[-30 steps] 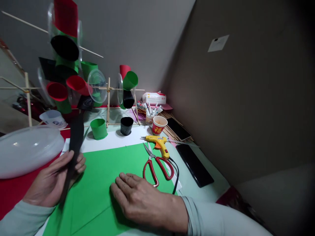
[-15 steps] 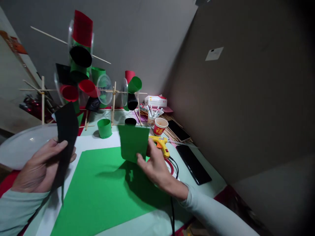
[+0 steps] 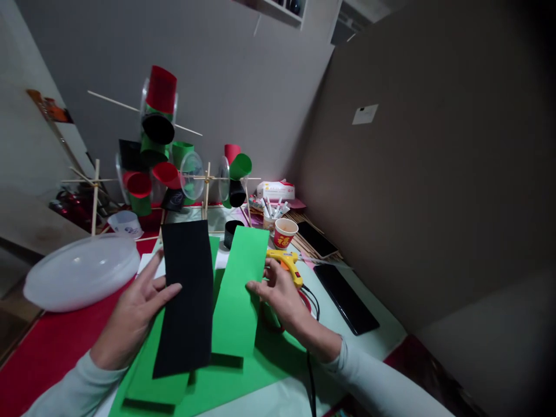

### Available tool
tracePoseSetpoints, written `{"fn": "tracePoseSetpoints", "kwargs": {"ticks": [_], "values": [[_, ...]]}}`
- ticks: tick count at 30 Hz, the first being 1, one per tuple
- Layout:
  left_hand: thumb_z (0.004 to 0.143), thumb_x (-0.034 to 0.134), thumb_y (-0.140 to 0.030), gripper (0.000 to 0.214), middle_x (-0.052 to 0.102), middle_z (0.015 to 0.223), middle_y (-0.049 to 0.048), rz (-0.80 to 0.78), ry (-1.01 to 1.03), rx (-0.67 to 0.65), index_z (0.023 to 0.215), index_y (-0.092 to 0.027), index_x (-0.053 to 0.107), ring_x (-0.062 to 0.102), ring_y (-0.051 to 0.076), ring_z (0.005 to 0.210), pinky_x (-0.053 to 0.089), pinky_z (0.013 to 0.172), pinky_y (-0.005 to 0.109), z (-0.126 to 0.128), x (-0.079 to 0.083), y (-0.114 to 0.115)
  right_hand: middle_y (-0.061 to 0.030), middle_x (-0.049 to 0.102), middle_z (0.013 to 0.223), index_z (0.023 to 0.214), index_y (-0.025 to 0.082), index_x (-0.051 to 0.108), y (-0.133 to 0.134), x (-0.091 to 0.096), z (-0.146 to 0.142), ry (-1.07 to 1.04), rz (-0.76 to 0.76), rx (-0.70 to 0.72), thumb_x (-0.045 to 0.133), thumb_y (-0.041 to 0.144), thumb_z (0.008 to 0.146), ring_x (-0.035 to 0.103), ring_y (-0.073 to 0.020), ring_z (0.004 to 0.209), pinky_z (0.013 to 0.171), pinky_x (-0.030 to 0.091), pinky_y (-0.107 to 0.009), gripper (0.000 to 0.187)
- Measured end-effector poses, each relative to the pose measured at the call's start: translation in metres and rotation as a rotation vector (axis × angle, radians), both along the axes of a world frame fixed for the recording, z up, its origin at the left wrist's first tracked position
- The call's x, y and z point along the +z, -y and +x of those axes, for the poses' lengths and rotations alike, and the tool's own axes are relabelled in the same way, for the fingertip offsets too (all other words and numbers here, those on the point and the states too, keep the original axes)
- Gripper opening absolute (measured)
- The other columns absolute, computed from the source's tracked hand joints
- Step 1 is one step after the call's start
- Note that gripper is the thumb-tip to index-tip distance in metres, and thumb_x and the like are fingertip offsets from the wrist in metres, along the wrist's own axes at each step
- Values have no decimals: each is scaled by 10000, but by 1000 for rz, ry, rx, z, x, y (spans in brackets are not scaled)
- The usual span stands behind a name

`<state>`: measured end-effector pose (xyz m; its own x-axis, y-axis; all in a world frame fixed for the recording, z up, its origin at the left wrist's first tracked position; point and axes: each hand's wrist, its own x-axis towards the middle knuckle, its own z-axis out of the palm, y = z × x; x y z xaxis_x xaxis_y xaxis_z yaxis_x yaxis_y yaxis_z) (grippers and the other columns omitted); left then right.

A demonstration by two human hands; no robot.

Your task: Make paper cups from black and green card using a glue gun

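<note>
Back of table [image 3: 388,333]: stick frame [image 3: 207,200] w/ paper tubes [image 3: 161,90] + clear discs [image 3: 193,175]. Black paper ring [image 3: 231,237] sits in front of it, partly hid by RH strip. To the R: tissue pack [image 3: 275,190], cup of markers [image 3: 269,222], red/white paper cup [image 3: 285,234], yellow glue gun [image 3: 292,260] just beyond R fingers, red scissors handle [image 3: 307,302] mostly blocked by R hand, black phones [image 3: 347,298] along R side. Far L: clear plastic tub [image 3: 125,225], translucent white rounded obj [image 3: 82,272], can't tell what exactly.

L hand [image 3: 139,307]: comes in from lower L, thumb on front, fingers behind, pinching black strip [image 3: 186,295] w/ a green strip [image 3: 158,389] tucked behind. R hand [image 3: 284,295]: in from lower R, thumb in front, closed on RH strip [image 3: 238,289], also green, by its R edge. Strips are side by side, near-upright, tilted slightly, above big green sheet [image 3: 243,382] mid-table, covering much of it.

Count: 1 black strip, 2 green, 1 sheet, 1 gun, 2 phones, 1 black ring, 4 red tubes on frame; green/black tubes overlap, no firm no.
</note>
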<state>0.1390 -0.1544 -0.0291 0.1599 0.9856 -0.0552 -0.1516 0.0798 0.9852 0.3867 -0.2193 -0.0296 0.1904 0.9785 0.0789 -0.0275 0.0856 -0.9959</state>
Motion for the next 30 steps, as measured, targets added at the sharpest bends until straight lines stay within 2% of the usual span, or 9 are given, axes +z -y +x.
{"fn": "tracePoseSetpoints", "kwargs": {"ticks": [2,5,9,12,16,19,23,26,30], "values": [[521,981,-476,867,742,707,-48,20,-73,17,1288,-223,666,728,182,687,593,600,203,2,-2,2,6,603,890,982,205,588,0,-3,-5,-3,-28,-1,798,262,682,557,-156,761,649,454,-269,371],[469,967,-467,711,665,614,-50,49,-176,58,1068,-161,736,669,152,658,543,592,179,5,-4,5,22,533,876,956,204,581,2,-3,-13,-19,-77,-3,811,222,662,508,-147,754,653,425,-271,374],[442,921,-496,725,618,591,-54,95,-274,108,1065,-161,763,610,161,610,538,592,248,11,-3,13,21,494,893,990,213,575,7,-5,-25,-112,-135,25,817,270,682,475,-141,738,628,394,-269,396],[437,892,-515,541,639,619,-23,139,-344,138,856,-188,788,577,166,606,502,575,267,16,-1,18,30,467,854,1035,238,581,12,-5,-33,-233,-161,61,804,360,720,459,-144,732,613,370,-254,404],[471,868,-505,365,565,608,-51,220,-423,170,607,-235,663,462,125,578,414,554,242,19,-4,24,55,405,775,1010,239,567,14,-4,-41,-384,-199,102,790,516,755,382,-112,646,591,307,-231,437],[506,851,-517,389,442,553,-77,246,-460,171,563,-242,582,383,116,556,367,539,239,18,-8,24,55,415,760,969,227,575,12,-5,-43,-426,-208,114,808,607,756,360,-106,635,574,281,-225,494],[518,756,-706,502,444,548,-53,224,-459,113,544,-253,540,417,151,562,378,515,270,17,-10,19,61,441,766,1000,225,609,10,-6,-42,-430,-201,131,906,606,673,376,-99,641,578,304,-216,583],[499,764,-734,570,347,543,-74,206,-481,97,521,-265,440,347,139,557,349,511,268,18,-11,15,40,498,806,960,226,586,11,-6,-42,-446,-198,171,780,751,726,451,-109,657,626,383,-240,607],[565,748,-701,532,329,559,-77,184,-503,5,528,-259,453,361,140,559,364,530,265,21,-13,16,56,528,774,996,235,598,11,-7,-37,-351,-201,189,929,527,632,507,-133,677,665,431,-271,572]]}}
